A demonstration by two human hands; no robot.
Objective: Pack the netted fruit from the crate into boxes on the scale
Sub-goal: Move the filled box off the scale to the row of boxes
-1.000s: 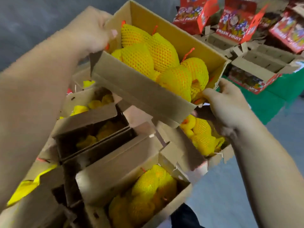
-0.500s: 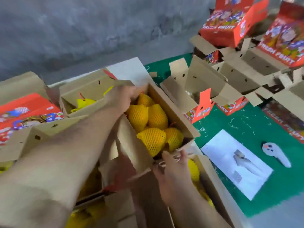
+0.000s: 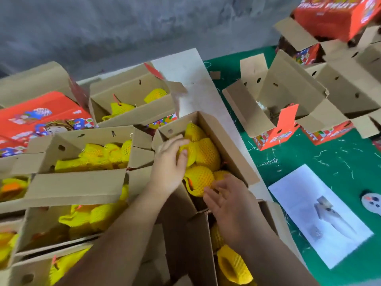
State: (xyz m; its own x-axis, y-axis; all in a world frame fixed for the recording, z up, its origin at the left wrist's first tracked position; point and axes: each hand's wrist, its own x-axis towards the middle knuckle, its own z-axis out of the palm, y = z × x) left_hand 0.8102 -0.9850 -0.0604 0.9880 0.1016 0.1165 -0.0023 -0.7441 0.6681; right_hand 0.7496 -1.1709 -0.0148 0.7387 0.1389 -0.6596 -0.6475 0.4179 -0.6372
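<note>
An open cardboard box (image 3: 226, 145) stands among other boxes and holds several fruits in yellow foam netting (image 3: 207, 154). My left hand (image 3: 168, 164) reaches into the box's far left corner, with fingers and thumb curled on a netted fruit (image 3: 190, 155). My right hand (image 3: 226, 195) is at the near end of the box. Its fingers are spread and straight, and the tips touch another netted fruit (image 3: 199, 179). No scale or crate can be made out.
Several open boxes of netted fruit (image 3: 99, 155) crowd the left, beside closed red printed boxes (image 3: 39, 118). Empty open boxes (image 3: 286, 98) stand on a green mat (image 3: 321, 162) at right, with a white printed sheet (image 3: 321, 215) and a small white object (image 3: 371, 203).
The box of fruit, held up by both hands, has come down among the other boxes. Both hands left its walls and now lie on the fruit inside.
</note>
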